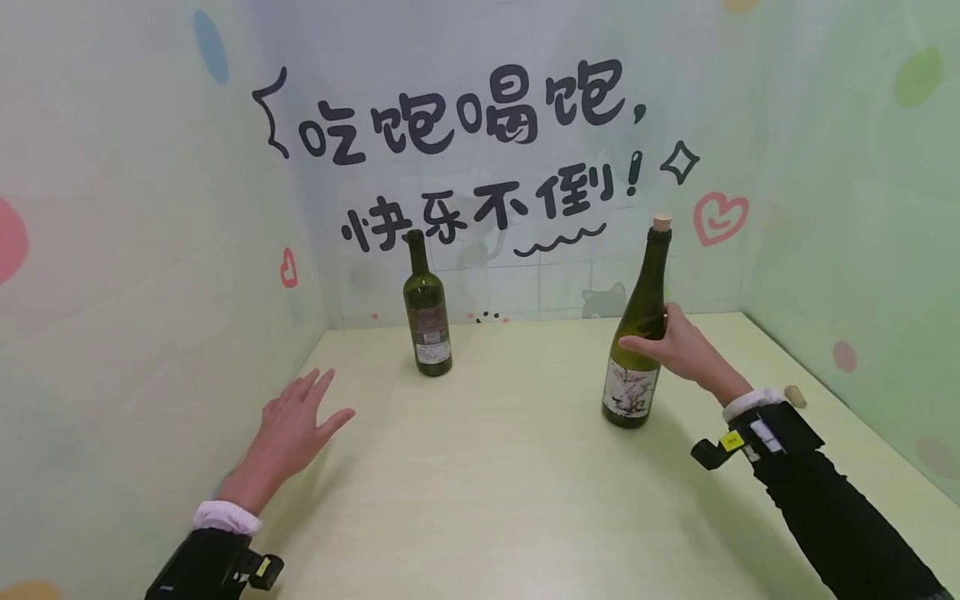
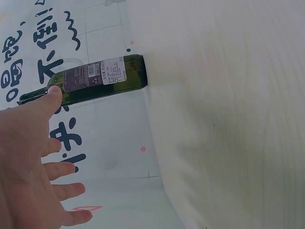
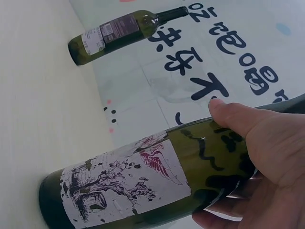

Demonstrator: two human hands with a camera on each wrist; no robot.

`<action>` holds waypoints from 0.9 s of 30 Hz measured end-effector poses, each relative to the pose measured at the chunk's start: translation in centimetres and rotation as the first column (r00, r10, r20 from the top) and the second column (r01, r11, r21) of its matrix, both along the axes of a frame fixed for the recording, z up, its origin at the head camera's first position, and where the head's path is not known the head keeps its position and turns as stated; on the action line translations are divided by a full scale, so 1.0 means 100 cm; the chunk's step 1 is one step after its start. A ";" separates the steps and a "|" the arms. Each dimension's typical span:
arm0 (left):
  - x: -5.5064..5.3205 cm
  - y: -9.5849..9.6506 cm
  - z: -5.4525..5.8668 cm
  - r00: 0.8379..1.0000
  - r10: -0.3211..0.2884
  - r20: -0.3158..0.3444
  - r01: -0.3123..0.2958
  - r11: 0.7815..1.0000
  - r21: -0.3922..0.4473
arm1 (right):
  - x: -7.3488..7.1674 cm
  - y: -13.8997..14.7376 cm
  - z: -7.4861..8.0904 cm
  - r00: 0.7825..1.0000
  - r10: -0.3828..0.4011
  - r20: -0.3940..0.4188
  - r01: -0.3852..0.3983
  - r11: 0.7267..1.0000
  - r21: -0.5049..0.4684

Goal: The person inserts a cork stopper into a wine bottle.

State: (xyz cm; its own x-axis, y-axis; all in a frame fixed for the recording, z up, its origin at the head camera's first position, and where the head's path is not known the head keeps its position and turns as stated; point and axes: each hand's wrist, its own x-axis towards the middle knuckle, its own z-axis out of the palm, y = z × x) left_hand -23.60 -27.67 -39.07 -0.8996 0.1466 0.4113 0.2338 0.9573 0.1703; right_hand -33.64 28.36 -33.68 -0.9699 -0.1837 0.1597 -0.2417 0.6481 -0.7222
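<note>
Item 1: corked bottle (image 1: 636,333), olive-green glass, tall, with sloping shoulders and a long neck, stopped by a pale cork (image 1: 661,222). White paper label low on the body, printed with an ink-style tree and a red wing. Stands slightly tilted on the right part of the worktop (image 1: 510,500), base down. The right hand (image 1: 678,346) grips it at the shoulder, its fingers (image 3: 224,112) curled round the glass, thumb on the near side.

Item 2: second bottle (image 1: 427,312), darker green glass, straight-sided, neck open, with a dark label above a white one. Upright at the back left, well apart from item 1.

Item 3: left hand (image 1: 288,433), palm down above the worktop's left side, fingers spread and straight, holding nothing.

Worktop: pale, matt, with a faint wood grain. Walls: smooth, pastel, with black lettering and hearts.
</note>
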 end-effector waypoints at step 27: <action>0.002 0.005 -0.005 0.999 0.027 0.039 -0.026 0.999 -0.021 | -0.058 0.035 -0.007 0.991 -0.127 -0.027 0.127 0.992 -0.026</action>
State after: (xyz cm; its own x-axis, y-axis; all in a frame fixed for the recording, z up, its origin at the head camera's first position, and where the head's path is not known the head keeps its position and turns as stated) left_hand -23.43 -27.21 -39.56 -0.9187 0.1302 0.3729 0.2015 0.9665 0.1590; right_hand -39.45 31.87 -34.35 -0.9801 -0.0551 0.1908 -0.1794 0.6575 -0.7318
